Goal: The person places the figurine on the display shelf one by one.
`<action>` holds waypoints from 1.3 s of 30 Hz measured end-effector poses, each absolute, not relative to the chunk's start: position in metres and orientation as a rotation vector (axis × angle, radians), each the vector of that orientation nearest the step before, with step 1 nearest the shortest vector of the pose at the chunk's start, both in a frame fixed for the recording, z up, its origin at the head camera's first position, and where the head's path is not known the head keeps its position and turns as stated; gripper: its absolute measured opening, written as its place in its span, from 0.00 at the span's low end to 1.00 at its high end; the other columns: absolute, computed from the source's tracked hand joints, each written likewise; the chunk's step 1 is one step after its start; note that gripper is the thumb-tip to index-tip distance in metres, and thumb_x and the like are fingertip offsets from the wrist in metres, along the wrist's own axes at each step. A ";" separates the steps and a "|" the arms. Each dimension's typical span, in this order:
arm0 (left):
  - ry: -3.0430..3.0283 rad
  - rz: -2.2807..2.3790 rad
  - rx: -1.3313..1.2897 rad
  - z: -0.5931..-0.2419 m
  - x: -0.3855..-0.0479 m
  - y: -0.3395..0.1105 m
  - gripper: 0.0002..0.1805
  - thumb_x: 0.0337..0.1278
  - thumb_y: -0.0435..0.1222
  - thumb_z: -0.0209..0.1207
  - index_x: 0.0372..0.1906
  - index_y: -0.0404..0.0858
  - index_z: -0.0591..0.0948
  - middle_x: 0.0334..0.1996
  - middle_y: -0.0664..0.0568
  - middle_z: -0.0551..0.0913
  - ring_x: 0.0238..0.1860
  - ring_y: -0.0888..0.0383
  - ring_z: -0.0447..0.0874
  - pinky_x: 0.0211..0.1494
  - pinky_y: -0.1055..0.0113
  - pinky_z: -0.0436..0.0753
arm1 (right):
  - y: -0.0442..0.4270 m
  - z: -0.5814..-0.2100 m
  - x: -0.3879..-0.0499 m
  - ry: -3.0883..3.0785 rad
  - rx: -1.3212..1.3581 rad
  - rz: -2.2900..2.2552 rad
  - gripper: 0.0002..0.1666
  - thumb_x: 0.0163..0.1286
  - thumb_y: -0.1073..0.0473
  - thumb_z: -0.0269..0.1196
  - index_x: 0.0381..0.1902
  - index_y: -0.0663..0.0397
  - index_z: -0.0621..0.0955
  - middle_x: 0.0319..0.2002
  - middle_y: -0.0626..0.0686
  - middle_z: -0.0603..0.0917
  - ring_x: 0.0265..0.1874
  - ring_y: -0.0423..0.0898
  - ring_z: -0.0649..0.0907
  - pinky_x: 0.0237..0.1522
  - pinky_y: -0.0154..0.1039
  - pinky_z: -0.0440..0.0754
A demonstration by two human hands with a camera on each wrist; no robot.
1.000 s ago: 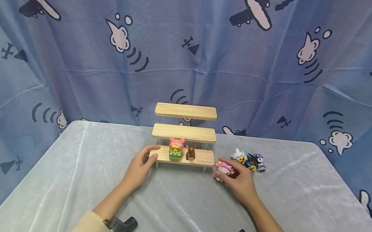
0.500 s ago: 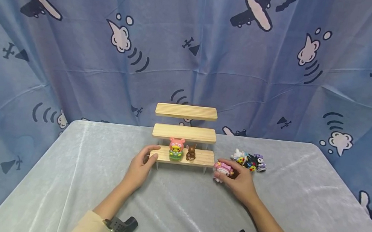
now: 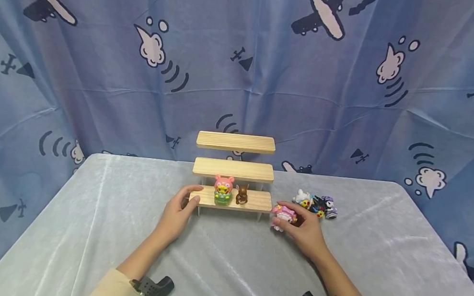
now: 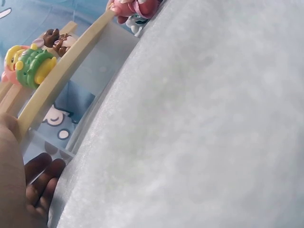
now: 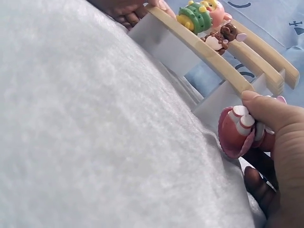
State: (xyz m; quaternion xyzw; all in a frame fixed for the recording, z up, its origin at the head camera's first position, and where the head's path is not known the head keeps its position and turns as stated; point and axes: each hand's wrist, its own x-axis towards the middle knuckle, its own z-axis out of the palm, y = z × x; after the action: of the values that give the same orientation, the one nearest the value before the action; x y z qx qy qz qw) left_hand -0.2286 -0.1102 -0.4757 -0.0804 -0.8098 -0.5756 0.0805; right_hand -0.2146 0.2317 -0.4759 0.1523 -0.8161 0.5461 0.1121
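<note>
A three-tier wooden shelf [image 3: 234, 169] stands at the back of the table. My left hand [image 3: 178, 212] grips the left end of its lowest plank, thumb on the wood and other fingers below in the left wrist view. On that plank sit a pink-hooded figurine in green [image 3: 223, 191] and a brown mouse-like figurine [image 3: 242, 195]. Beside the plank's right end, my right hand [image 3: 308, 232] holds a pink-and-white figurine [image 3: 283, 216] between thumb and fingers. In the right wrist view, its white feet [image 5: 243, 118] face the camera; the thumb is close to the plank's end.
Several small figurines [image 3: 317, 204], white, black and purple, cluster on the table behind my right hand. A pale grey cloth [image 3: 224, 272] covers the table. Behind it hangs a blue curtain [image 3: 245, 71] printed with planes. The shelf's two upper planks bear nothing.
</note>
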 end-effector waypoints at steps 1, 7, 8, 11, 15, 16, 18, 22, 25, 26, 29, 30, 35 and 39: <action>-2.420 -1.723 -0.240 -0.476 -0.229 -0.110 0.18 0.75 0.44 0.55 0.63 0.46 0.79 0.56 0.47 0.84 0.40 0.52 0.80 0.41 0.69 0.75 | 0.232 -0.476 -0.215 -2.383 0.452 1.619 0.27 0.60 0.66 0.74 0.58 0.61 0.82 0.49 0.58 0.86 0.37 0.31 0.81 0.36 0.28 0.81; -2.429 -1.703 -0.248 -0.477 -0.230 -0.111 0.17 0.75 0.45 0.55 0.62 0.47 0.79 0.55 0.48 0.84 0.39 0.56 0.80 0.42 0.70 0.75 | 0.233 -0.476 -0.216 -2.336 0.450 1.685 0.26 0.60 0.67 0.73 0.57 0.65 0.82 0.46 0.51 0.86 0.37 0.30 0.82 0.36 0.27 0.82; -2.426 -1.705 -0.250 -0.477 -0.230 -0.111 0.17 0.75 0.45 0.55 0.62 0.47 0.79 0.56 0.48 0.84 0.40 0.56 0.80 0.42 0.70 0.76 | 0.233 -0.476 -0.217 -2.337 0.446 1.686 0.26 0.60 0.67 0.73 0.57 0.65 0.82 0.46 0.51 0.86 0.37 0.30 0.82 0.36 0.27 0.81; -2.417 -1.714 -0.256 -0.476 -0.229 -0.111 0.17 0.75 0.45 0.55 0.62 0.46 0.79 0.57 0.48 0.84 0.41 0.57 0.81 0.43 0.70 0.76 | 0.233 -0.476 -0.217 -2.354 0.431 1.686 0.27 0.60 0.67 0.73 0.58 0.64 0.82 0.47 0.56 0.86 0.37 0.30 0.82 0.37 0.27 0.81; -2.414 -1.713 -0.260 -0.476 -0.229 -0.110 0.18 0.75 0.44 0.55 0.63 0.44 0.78 0.59 0.46 0.83 0.44 0.58 0.82 0.45 0.69 0.77 | 0.233 -0.476 -0.217 -2.393 0.426 1.674 0.27 0.60 0.66 0.74 0.58 0.61 0.83 0.50 0.63 0.85 0.38 0.30 0.81 0.38 0.27 0.81; -2.414 -1.712 -0.261 -0.476 -0.229 -0.110 0.18 0.75 0.43 0.55 0.63 0.44 0.78 0.59 0.46 0.83 0.44 0.58 0.82 0.45 0.69 0.77 | 0.233 -0.476 -0.217 -2.401 0.424 1.676 0.27 0.60 0.66 0.74 0.58 0.61 0.83 0.50 0.63 0.84 0.38 0.30 0.81 0.38 0.27 0.81; -2.416 -1.712 -0.260 -0.476 -0.230 -0.110 0.18 0.75 0.44 0.55 0.62 0.44 0.79 0.59 0.46 0.83 0.44 0.58 0.82 0.46 0.69 0.77 | 0.233 -0.476 -0.217 -2.413 0.419 1.684 0.27 0.60 0.66 0.74 0.58 0.60 0.83 0.51 0.64 0.84 0.39 0.31 0.81 0.38 0.27 0.81; -2.420 -1.704 -0.264 -0.477 -0.230 -0.111 0.17 0.75 0.45 0.55 0.62 0.46 0.79 0.58 0.47 0.83 0.43 0.58 0.82 0.46 0.69 0.78 | 0.234 -0.475 -0.217 -2.423 0.408 1.686 0.27 0.60 0.65 0.74 0.58 0.59 0.83 0.51 0.64 0.84 0.39 0.31 0.81 0.38 0.27 0.81; -2.426 -1.691 -0.266 -0.478 -0.230 -0.111 0.18 0.75 0.46 0.54 0.62 0.46 0.79 0.59 0.47 0.83 0.43 0.59 0.82 0.46 0.70 0.78 | 0.234 -0.475 -0.217 -2.431 0.400 1.673 0.27 0.60 0.65 0.74 0.58 0.59 0.83 0.51 0.63 0.84 0.38 0.31 0.80 0.38 0.27 0.81; -2.426 -1.686 -0.270 -0.478 -0.231 -0.111 0.18 0.75 0.46 0.54 0.62 0.45 0.79 0.59 0.47 0.83 0.43 0.59 0.82 0.45 0.70 0.78 | 0.234 -0.475 -0.217 -2.432 0.398 1.669 0.27 0.60 0.65 0.74 0.58 0.59 0.83 0.51 0.64 0.84 0.38 0.31 0.80 0.38 0.27 0.80; -2.426 -1.686 -0.270 -0.479 -0.230 -0.111 0.18 0.75 0.46 0.54 0.62 0.46 0.79 0.60 0.47 0.83 0.41 0.59 0.82 0.44 0.70 0.78 | 0.234 -0.475 -0.217 -2.435 0.396 1.664 0.27 0.60 0.65 0.74 0.58 0.59 0.83 0.51 0.63 0.84 0.39 0.31 0.80 0.38 0.27 0.80; -2.425 -1.688 -0.271 -0.479 -0.230 -0.111 0.18 0.75 0.46 0.54 0.62 0.46 0.79 0.59 0.47 0.83 0.41 0.59 0.82 0.44 0.70 0.78 | 0.234 -0.475 -0.217 -2.432 0.399 1.667 0.27 0.60 0.65 0.74 0.58 0.60 0.83 0.51 0.63 0.84 0.39 0.31 0.80 0.39 0.27 0.80; -2.423 -1.698 -0.270 -0.479 -0.230 -0.111 0.18 0.75 0.46 0.54 0.62 0.46 0.79 0.57 0.47 0.84 0.42 0.57 0.82 0.44 0.70 0.77 | 0.234 -0.475 -0.216 -2.415 0.412 1.674 0.27 0.60 0.66 0.74 0.58 0.62 0.82 0.50 0.61 0.84 0.38 0.30 0.81 0.38 0.27 0.80; -2.415 -1.713 -0.252 -0.475 -0.229 -0.110 0.17 0.75 0.44 0.54 0.62 0.44 0.79 0.57 0.45 0.84 0.42 0.55 0.82 0.44 0.71 0.76 | 0.235 -0.475 -0.217 -2.401 0.419 1.676 0.27 0.59 0.66 0.74 0.57 0.62 0.83 0.49 0.57 0.85 0.37 0.31 0.81 0.37 0.28 0.81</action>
State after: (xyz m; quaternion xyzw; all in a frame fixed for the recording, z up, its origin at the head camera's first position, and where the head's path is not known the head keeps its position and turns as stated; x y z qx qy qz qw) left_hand -0.2286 -0.1095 -0.4751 -0.0846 -0.8097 -0.5745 0.0850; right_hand -0.2166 0.2346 -0.4748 0.1412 -0.8083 0.5642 0.0916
